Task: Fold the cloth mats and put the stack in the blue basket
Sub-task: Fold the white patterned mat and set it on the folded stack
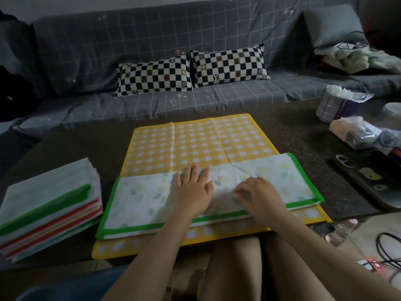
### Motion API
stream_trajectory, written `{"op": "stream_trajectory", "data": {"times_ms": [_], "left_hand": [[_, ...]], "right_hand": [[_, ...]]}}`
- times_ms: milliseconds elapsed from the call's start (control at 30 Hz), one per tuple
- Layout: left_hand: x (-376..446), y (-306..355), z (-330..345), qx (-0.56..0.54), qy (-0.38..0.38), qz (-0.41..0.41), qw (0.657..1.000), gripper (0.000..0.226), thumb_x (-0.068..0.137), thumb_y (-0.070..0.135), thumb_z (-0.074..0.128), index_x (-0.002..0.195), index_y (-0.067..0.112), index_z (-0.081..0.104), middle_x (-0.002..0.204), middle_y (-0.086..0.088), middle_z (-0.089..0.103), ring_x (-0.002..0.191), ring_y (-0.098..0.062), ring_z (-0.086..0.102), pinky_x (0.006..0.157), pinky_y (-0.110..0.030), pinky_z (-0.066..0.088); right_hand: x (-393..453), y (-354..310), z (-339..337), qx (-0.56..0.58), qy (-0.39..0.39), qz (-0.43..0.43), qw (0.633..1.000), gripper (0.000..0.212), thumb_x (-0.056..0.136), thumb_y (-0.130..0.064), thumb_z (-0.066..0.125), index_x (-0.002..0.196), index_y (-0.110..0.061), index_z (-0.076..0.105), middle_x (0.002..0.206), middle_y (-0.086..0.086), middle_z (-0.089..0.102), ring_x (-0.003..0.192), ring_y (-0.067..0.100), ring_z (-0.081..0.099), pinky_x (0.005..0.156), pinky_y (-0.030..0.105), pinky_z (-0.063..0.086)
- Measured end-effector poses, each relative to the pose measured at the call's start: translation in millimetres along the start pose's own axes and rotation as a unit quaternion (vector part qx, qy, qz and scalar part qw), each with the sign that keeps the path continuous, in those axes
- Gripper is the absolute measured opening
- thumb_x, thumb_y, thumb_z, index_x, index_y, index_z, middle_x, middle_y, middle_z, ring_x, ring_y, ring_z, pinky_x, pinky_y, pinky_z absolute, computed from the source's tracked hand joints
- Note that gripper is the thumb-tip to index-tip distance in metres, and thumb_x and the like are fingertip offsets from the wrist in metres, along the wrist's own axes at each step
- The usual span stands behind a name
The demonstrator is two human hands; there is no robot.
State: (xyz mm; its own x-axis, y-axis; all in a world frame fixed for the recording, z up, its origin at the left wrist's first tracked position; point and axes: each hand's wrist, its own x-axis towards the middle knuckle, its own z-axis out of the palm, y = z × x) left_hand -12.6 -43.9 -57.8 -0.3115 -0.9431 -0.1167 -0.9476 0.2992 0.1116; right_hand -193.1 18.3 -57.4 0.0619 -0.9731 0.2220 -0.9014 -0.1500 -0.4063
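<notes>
Stack, far left: I see a pile of folded cloth mats (48, 210) on the dark table (303, 135), thin flat layers with green, red and orange bound edges, well apart from both hands.

Left hand: My left hand (192, 191) lies flat with fingers spread, palm down on the folded mat, gripping nothing.

Mat in work, centre: A green-edged mat (138, 202) printed with pale leaves sits folded in half into a long band. Its long axis runs left to right across the table, fold toward the sofa (152, 51), green edges toward me. It is soft, thin woven cloth, slightly rumpled between the hands.

Underneath: A yellow checked mat (195, 142) lies open and flat below it, showing beyond it and along the near edge.

Right hand: My right hand (258, 193) rests just beside the left, fingers curled down on the cloth, pressing, not grasping.

Key relation: Both hands sit near the band's middle; its ends reach out to either side, so I judge the next fold brings one end across, each hand equally near.

Basket: A blue shape at the bottom left corner may be it; I cannot tell.
</notes>
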Motion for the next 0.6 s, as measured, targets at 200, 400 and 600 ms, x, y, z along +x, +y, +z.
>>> {"op": "stream_trajectory", "data": {"times_ms": [200,400,600], "left_hand": [[1.3,0.6,0.5,0.035,0.013,-0.008,0.999,0.051,0.102,0.041,0.006,0.149,0.036,-0.011,0.16,0.003,-0.012,0.147,-0.019,-0.013,0.118,-0.048,-0.005],[1.5,-1.6,0.9,0.015,0.016,-0.001,1.0,0.053,0.1,0.045,0.005,0.15,0.035,-0.01,0.159,0.004,-0.014,0.146,-0.017,-0.015,0.118,-0.047,-0.007],[2.4,-3.8,5.6,0.024,0.026,-0.001,0.999,0.054,0.099,0.047,0.002,0.148,0.036,-0.015,0.159,0.005,-0.017,0.146,-0.016,-0.017,0.119,-0.046,-0.007]], "right_hand": [[53.0,-24.6,25.5,-0.05,-0.114,0.023,0.992,0.049,0.102,-0.033,0.021,0.15,-0.023,0.017,0.158,-0.005,0.011,0.146,0.014,0.002,0.118,0.033,-0.001],[53.7,11.3,22.5,-0.124,-0.133,0.053,0.982,0.055,0.1,-0.045,0.009,0.15,-0.026,-0.002,0.158,-0.009,-0.004,0.145,0.01,-0.007,0.119,0.034,-0.005],[43.1,81.3,-10.4,-0.155,-0.099,0.154,0.971,0.058,0.097,-0.052,0.006,0.15,-0.031,-0.002,0.158,-0.01,-0.005,0.145,0.009,-0.008,0.118,0.033,-0.006]]}}
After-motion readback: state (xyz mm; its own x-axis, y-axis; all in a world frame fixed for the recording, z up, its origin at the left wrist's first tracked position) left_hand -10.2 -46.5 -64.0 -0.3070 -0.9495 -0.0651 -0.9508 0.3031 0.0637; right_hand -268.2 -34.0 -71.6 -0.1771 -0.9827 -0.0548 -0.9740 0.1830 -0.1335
